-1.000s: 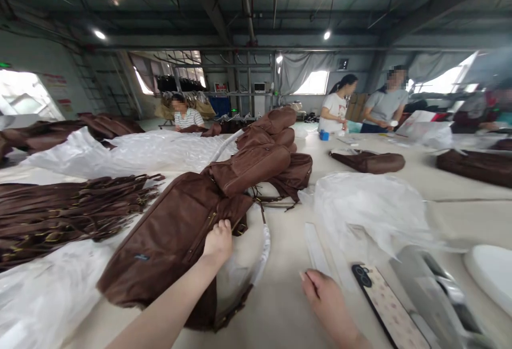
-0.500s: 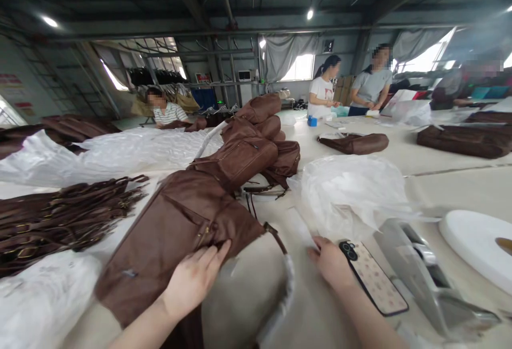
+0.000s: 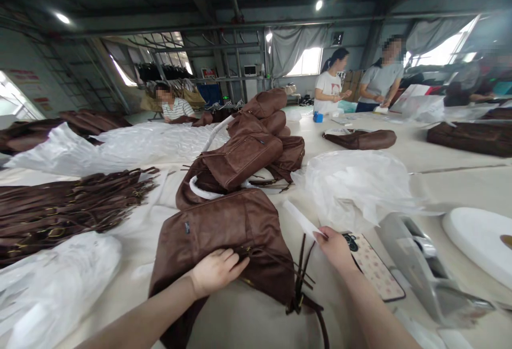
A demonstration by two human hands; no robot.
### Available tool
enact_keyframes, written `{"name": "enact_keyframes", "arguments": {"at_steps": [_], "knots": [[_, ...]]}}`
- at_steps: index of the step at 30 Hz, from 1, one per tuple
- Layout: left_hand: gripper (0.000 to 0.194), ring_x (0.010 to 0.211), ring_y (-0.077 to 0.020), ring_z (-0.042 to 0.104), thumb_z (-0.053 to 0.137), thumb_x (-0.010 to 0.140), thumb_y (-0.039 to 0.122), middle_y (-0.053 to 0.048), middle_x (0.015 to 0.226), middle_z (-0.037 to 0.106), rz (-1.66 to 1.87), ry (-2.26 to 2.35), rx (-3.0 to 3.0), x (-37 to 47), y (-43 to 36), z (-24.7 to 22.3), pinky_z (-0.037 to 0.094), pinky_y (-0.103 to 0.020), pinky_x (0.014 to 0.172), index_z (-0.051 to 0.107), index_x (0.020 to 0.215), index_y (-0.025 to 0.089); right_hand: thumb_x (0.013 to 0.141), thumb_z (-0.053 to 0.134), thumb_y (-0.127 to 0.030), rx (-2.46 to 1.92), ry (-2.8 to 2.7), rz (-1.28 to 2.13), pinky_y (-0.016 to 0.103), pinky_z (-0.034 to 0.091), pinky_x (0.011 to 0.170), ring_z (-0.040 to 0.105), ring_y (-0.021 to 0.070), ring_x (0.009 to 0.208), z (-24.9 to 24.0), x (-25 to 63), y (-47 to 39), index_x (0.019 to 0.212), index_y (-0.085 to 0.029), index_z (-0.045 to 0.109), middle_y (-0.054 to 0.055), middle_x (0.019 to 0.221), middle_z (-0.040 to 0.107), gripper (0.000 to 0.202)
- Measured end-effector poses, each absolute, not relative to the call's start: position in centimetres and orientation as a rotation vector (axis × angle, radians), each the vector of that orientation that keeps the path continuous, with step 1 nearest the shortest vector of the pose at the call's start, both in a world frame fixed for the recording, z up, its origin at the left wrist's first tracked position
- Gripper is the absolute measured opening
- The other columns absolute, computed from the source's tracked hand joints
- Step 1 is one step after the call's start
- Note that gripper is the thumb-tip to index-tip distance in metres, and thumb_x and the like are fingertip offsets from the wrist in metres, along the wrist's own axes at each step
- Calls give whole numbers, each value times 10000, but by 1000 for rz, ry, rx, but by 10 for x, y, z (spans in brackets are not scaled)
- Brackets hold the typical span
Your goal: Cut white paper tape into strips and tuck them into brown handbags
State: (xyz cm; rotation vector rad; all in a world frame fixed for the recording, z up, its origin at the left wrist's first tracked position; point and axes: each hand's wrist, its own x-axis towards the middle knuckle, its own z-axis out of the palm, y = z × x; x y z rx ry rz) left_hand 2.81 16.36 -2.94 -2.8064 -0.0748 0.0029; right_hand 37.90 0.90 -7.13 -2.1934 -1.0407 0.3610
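Note:
A brown leather handbag (image 3: 216,221) lies on the table before me, with a small dark label at its upper left. My left hand (image 3: 218,274) is closed at the bag's near edge, beside brass-coloured hardware; the fingertips are partly hidden. From the bag's right end, thin brown straps (image 3: 306,264) stick out, and a darker strap runs toward me. My right hand (image 3: 334,248) pinches one end of a flat white strip (image 3: 301,218), which points away to the upper left. Close to that hand lies a phone (image 3: 378,266) in a patterned case.
More brown bags (image 3: 248,157) are piled behind. Loose straps (image 3: 72,210) and white plastic wrapping (image 3: 72,290) lie at left. A grey tape dispenser (image 3: 424,264), a white tape roll (image 3: 480,242) and a crumpled plastic bag (image 3: 356,184) are at right. Several people work across the table.
The front handbag now lies turned, its label at the upper left and its thin straps showing on the right. My left hand has moved right with it; the right hand keeps the white strip.

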Motion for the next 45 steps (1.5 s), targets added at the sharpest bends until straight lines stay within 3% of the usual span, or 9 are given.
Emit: {"name": "enact_keyframes", "arguments": {"at_steps": [7,12,15,18,24,27,32,38,45], "knots": [[479,879,-203,594,451,889,73,-90,940,621,62,-153,-2902,34,219,-9,513,-323,813,564,1291,309,867,416,-474,-2022,-983,489,275,434,546,660,208,578,-67,375,8,775,-190,640,68,687,729,372],[510,1057,-267,600,556,820,126,-125,1136,620,87,-604,-2936,42,174,16,497,-408,927,564,1314,256,897,347,-522,-1866,-958,539,278,440,537,651,196,566,-54,370,5,760,-194,607,77,731,739,441],[547,1272,-311,483,677,767,318,-132,1376,518,-248,-828,-3130,44,125,14,397,-446,1084,585,1298,224,875,381,-551,-1728,-990,588,272,443,537,636,192,581,-42,358,3,830,-193,610,44,696,709,427],[430,1227,-256,537,533,883,451,-119,1311,595,-708,-1125,-3315,57,94,8,405,-412,1085,634,1232,221,834,441,-570,-1585,-1049,687,265,455,540,627,185,589,-30,338,-1,834,-195,594,22,656,676,405],[857,885,-243,675,367,767,815,-189,1029,698,-1775,-2157,-3236,109,91,8,548,-359,770,649,1093,74,757,533,-576,-1346,-1155,1030,285,486,575,657,193,624,-30,297,-8,816,-204,535,58,747,728,377],[806,739,-204,643,402,717,849,-117,856,683,-2130,-2213,-2840,122,87,4,514,-294,637,637,956,116,746,584,-472,-1323,-1240,1105,276,487,588,674,193,654,-40,282,-9,788,-198,548,51,747,732,279],[634,489,-132,442,452,726,821,39,515,429,-2069,-2209,-2566,116,70,6,348,-239,465,530,704,192,687,705,-272,-1370,-1409,1073,224,414,560,627,148,615,-44,258,-16,707,-189,602,-5,679,697,133],[578,614,-157,515,581,690,743,-7,653,574,-1921,-2188,-2691,78,68,30,400,-244,573,592,760,169,829,626,-410,-1692,-1590,591,259,401,634,640,181,693,-21,266,-28,871,-223,680,17,724,704,199],[484,516,-121,473,709,627,616,22,613,562,-1388,-2473,-3232,27,93,20,370,-227,510,606,777,167,898,542,-417,-2155,-1635,190,292,433,680,677,226,793,-31,290,-9,1239,-189,597,81,892,729,414]]}}
